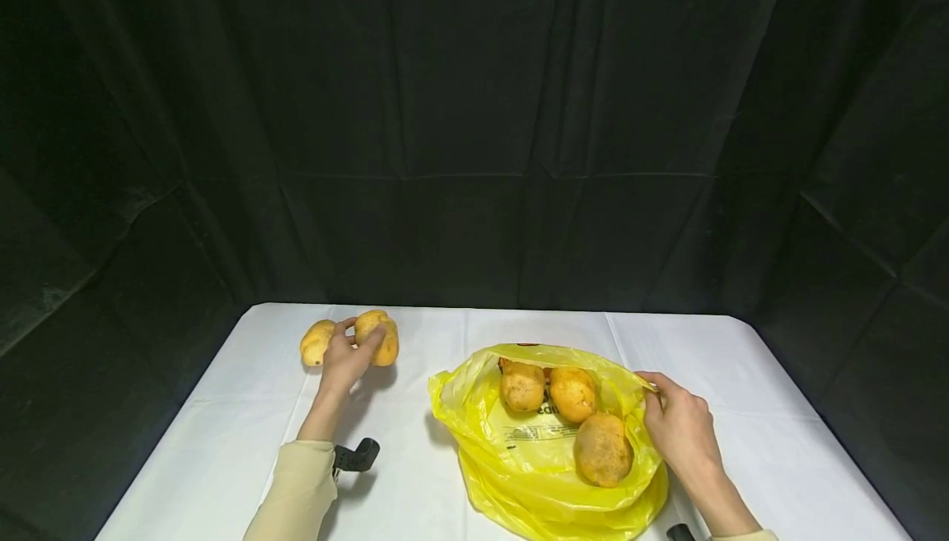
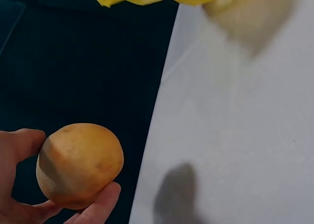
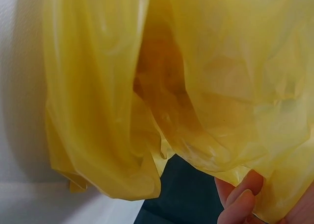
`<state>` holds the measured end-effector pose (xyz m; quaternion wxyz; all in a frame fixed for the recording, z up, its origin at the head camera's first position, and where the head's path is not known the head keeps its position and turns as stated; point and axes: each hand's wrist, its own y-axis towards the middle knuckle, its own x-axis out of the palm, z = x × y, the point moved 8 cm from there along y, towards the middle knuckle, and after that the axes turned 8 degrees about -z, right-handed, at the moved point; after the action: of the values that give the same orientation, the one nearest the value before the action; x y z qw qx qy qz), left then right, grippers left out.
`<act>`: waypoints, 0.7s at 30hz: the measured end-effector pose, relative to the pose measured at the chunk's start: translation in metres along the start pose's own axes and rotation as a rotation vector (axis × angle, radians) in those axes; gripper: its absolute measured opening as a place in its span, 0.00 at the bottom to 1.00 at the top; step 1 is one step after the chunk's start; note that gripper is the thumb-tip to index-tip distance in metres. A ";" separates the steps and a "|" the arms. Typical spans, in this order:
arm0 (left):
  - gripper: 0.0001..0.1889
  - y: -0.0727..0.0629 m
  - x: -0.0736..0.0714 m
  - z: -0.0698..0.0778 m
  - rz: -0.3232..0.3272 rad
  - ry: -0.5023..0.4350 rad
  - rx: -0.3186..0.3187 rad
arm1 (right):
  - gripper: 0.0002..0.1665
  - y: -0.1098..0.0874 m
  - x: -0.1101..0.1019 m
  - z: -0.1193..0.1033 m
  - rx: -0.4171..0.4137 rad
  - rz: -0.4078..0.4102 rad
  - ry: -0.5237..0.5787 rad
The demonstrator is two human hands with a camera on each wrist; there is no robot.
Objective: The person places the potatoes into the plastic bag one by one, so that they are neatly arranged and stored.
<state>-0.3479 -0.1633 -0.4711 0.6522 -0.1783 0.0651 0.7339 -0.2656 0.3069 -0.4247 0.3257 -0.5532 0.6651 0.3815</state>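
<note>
My left hand (image 1: 347, 364) grips a potato (image 1: 378, 338) between thumb and fingers, above the far left of the table. In the left wrist view, fingertips press on both sides of this rounded potato (image 2: 81, 165). Just left of the hand lies another potato (image 1: 316, 343) on the cloth. A thin yellow plastic bag (image 1: 552, 508) stands with its mouth spread wide, and three potatoes show inside, the nearest potato (image 1: 603, 450) being the largest. At the bag's right rim, my right hand (image 1: 680, 426) pinches the plastic; the right wrist view shows fingertips (image 3: 240, 207) on its edge.
A white cloth (image 1: 222, 442) covers the table, whose far edge meets a black curtain (image 1: 474, 154). Black drapes hang on both sides as well. A small black device (image 1: 357, 455) is strapped at the left wrist, and another black piece (image 1: 679, 532) shows near the right wrist.
</note>
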 end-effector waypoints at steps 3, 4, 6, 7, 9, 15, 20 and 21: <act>0.38 -0.005 0.001 0.006 -0.013 -0.025 0.009 | 0.17 0.000 0.000 0.000 0.000 -0.008 -0.003; 0.37 -0.006 0.001 0.008 -0.016 -0.037 0.015 | 0.17 0.000 0.000 0.000 0.000 -0.007 -0.004; 0.37 -0.010 0.001 0.012 -0.024 -0.061 0.027 | 0.17 -0.001 0.000 -0.001 0.002 -0.005 -0.003; 0.37 -0.012 0.001 0.014 -0.026 -0.071 0.029 | 0.17 -0.001 0.000 0.000 0.004 -0.006 -0.003; 0.37 -0.016 0.001 0.016 -0.030 -0.087 0.031 | 0.17 -0.001 0.001 0.000 0.011 -0.012 -0.003; 0.37 -0.026 0.001 0.020 -0.042 -0.138 0.061 | 0.17 -0.001 0.001 0.001 0.024 -0.022 -0.002; 0.36 -0.033 0.000 0.024 -0.050 -0.188 0.070 | 0.17 -0.001 0.000 0.000 0.002 0.000 -0.002; 0.36 -0.035 0.000 0.025 -0.051 -0.198 0.068 | 0.17 0.000 -0.001 0.000 -0.003 0.005 -0.002</act>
<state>-0.3182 -0.1502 -0.4434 0.6794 -0.0845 0.0208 0.7286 -0.2650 0.3071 -0.4241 0.3247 -0.5517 0.6654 0.3840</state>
